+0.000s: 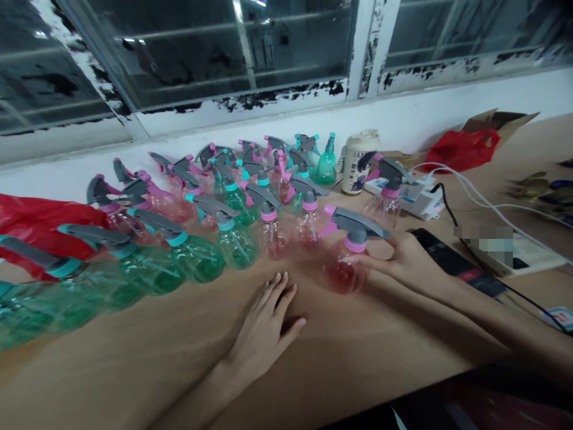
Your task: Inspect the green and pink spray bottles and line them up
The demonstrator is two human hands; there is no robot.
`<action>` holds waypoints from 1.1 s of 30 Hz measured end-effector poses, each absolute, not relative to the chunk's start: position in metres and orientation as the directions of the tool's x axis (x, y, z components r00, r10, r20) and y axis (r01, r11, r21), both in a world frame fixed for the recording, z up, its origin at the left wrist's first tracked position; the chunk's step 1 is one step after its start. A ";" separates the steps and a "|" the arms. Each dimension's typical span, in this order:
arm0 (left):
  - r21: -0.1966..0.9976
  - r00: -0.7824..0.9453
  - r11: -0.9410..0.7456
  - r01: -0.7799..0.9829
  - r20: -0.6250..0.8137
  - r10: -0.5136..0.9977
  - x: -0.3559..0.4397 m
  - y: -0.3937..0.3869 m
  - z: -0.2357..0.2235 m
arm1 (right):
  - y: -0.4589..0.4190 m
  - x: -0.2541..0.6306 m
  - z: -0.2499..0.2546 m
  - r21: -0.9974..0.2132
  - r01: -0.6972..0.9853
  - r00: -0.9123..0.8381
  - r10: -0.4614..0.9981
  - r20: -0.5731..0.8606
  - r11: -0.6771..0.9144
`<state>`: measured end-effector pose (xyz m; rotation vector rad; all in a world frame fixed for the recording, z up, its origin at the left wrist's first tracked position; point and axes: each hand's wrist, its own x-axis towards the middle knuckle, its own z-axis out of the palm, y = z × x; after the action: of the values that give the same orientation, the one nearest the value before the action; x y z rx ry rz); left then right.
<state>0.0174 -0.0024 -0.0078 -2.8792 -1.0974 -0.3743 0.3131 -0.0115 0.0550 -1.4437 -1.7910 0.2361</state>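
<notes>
A clear pink spray bottle (344, 272) with a grey and pink trigger head stands upright at the right end of the front row. My right hand (405, 263) grips its body from the right side, thumb along the front; the far fingers are hidden behind it. Palm down on the wooden table (179, 358), my left hand (268, 325) lies flat with fingers stretched out, holding nothing. Just beyond its fingertips are another pink spray bottle (274, 239) and a green spray bottle (238, 246). Several more green and pink bottles stand in rows to the left and back.
Red plastic bags lie at the left (49, 230) and back right (465, 149). A printed paper cup (358, 161) stands by the wall. Right of my hand are a white power strip (418, 200), cables and a dark phone (456, 263). One pink-topped bottle (384, 206) stands near the strip.
</notes>
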 end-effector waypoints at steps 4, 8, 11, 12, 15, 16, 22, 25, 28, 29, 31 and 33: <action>0.029 0.723 -0.752 0.659 0.251 0.644 0.019 -0.002 -0.006 | -0.004 0.341 0.055 -0.555 0.797 0.056 0.887 0.458 0.237; 0.021 0.722 -0.752 0.658 0.267 0.639 0.026 -0.002 -0.007 | 0.013 0.352 0.055 -0.546 0.818 0.116 0.876 0.468 0.183; 0.034 0.725 -0.753 0.657 0.246 0.643 0.033 -0.003 -0.008 | 0.028 0.349 0.055 -0.543 0.820 0.132 0.865 0.485 0.179; 0.039 0.727 -0.754 0.656 0.238 0.645 0.035 -0.004 -0.008 | 0.032 0.347 0.055 -0.533 0.828 0.138 0.860 0.492 0.172; 0.056 0.734 -0.760 0.647 0.227 0.641 0.042 -0.005 -0.008 | 0.042 0.339 0.056 -0.488 0.867 0.183 0.845 0.503 0.103; 0.060 0.735 -0.762 0.644 0.227 0.639 0.044 -0.006 -0.008 | 0.045 0.337 0.057 -0.471 0.879 0.200 0.844 0.498 0.070; 0.055 0.743 -0.772 0.633 0.234 0.627 0.052 -0.003 -0.006 | 0.057 0.331 0.058 -0.368 0.929 0.217 0.853 0.475 -0.032; 0.043 0.754 -0.781 0.623 0.234 0.614 0.057 0.002 -0.005 | 0.064 0.331 0.059 -0.350 0.937 0.199 0.843 0.500 -0.013; 0.032 0.761 -0.788 0.615 0.238 0.603 0.061 0.005 -0.006 | 0.069 0.329 0.061 -0.357 0.934 0.211 0.841 0.499 -0.022; 0.029 0.764 -0.790 0.612 0.235 0.601 0.062 0.006 -0.006 | 0.069 0.328 0.061 -0.367 0.930 0.217 0.843 0.492 -0.025; 0.023 0.768 -0.792 0.610 0.229 0.598 0.064 0.007 -0.006 | 0.064 0.329 0.063 -0.397 0.918 0.216 0.846 0.487 -0.006; 0.010 0.769 -0.790 0.613 0.224 0.599 0.065 0.008 -0.006 | 0.053 0.333 0.065 -0.440 0.897 0.204 0.841 0.502 0.045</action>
<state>0.0647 0.0079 -0.0056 -2.8949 -0.9928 -0.3330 0.3325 0.0533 0.0652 -1.7827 -1.6272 -0.1024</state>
